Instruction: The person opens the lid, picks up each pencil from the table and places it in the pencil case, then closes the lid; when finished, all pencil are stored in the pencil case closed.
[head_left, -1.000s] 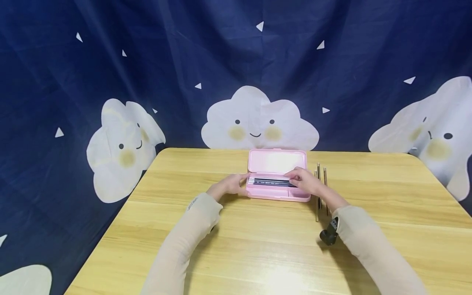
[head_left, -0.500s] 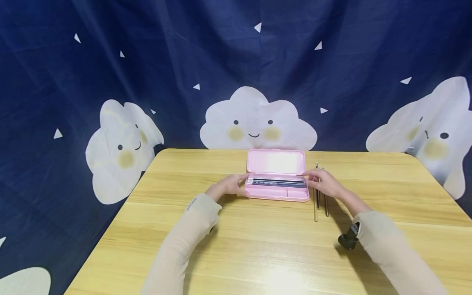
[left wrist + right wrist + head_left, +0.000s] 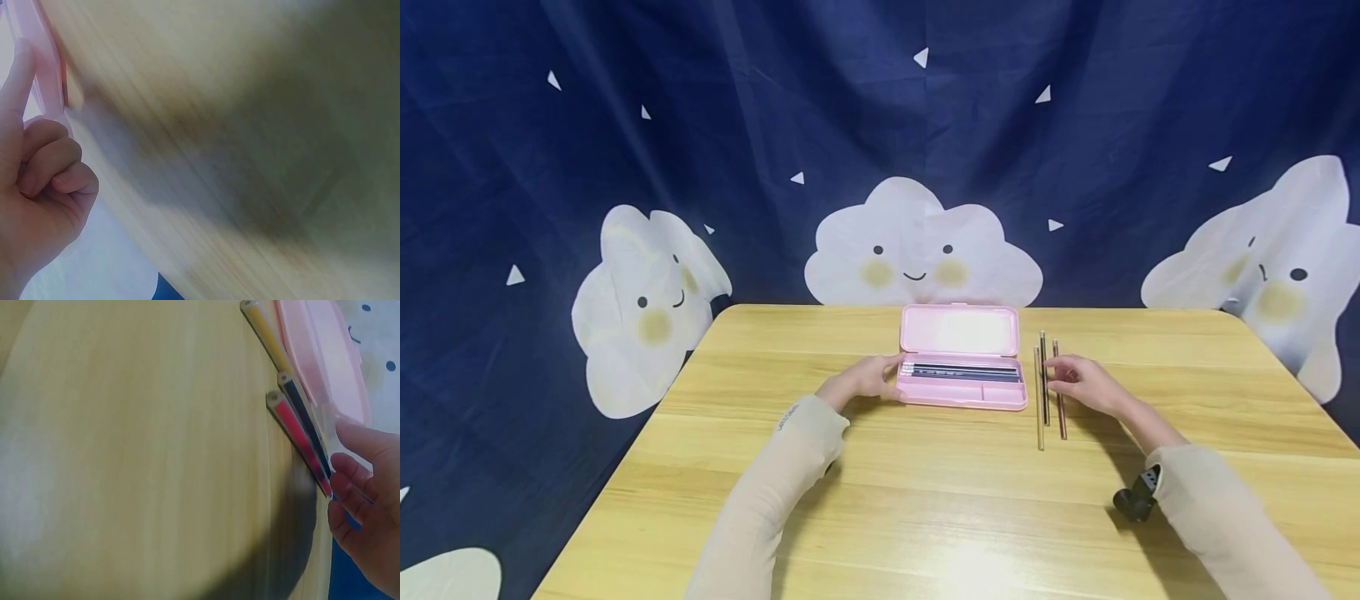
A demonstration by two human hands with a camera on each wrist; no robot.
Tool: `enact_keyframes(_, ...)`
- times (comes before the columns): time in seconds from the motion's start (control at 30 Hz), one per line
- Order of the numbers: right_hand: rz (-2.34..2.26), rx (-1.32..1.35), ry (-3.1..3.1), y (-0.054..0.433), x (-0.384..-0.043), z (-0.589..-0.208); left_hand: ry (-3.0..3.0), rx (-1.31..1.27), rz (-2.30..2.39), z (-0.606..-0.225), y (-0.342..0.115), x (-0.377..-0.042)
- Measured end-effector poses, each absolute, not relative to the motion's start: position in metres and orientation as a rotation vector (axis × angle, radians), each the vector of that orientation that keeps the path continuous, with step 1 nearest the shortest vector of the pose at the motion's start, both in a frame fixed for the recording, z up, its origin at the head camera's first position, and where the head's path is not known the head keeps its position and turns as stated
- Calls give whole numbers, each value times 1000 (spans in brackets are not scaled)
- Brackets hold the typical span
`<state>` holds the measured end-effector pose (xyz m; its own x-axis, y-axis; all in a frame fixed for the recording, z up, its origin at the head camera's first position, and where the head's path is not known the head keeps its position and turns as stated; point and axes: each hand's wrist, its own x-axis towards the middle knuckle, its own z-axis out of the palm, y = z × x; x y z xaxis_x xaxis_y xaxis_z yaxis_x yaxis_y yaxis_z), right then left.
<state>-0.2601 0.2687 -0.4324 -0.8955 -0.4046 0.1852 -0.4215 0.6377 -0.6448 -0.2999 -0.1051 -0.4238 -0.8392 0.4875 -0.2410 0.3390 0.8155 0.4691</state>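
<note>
Head view: the left grip [image 3: 867, 377] holds the pencil case [image 3: 940, 391] by its end — likely steadying it — while the right grip [image 3: 1087, 386], half-parted and empty, hovers at loose pencils [image 3: 1047, 400].

The left hand [image 3: 40, 181] fills the left edge, cropped by it, with one digit stretched upward and resting against a glossy, pale pink plastic case [image 3: 45, 62]. Below that digit the other fingers are curled in toward the palm. Only part of the case shows, in the upper left corner. A light wooden counter [image 3: 137, 44] with slanting grain spreads across most of the view, darkened by a broad, blurred shadow [image 3: 250, 169]. At the bottom lies white cloth [image 3: 94, 262] bordered by dark blue cloth [image 3: 167, 289].
</note>
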Motion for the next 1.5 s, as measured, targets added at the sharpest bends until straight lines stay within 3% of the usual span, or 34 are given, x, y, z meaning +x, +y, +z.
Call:
enact_keyframes(0.8, 1108, 802, -2951, 278, -259, -437, 2640, 643, 607, -425, -105, -297)
enact_keyframes(1.5, 841, 489, -3123, 276, -258, -428, 2661, 634, 585, -423, -104, -297)
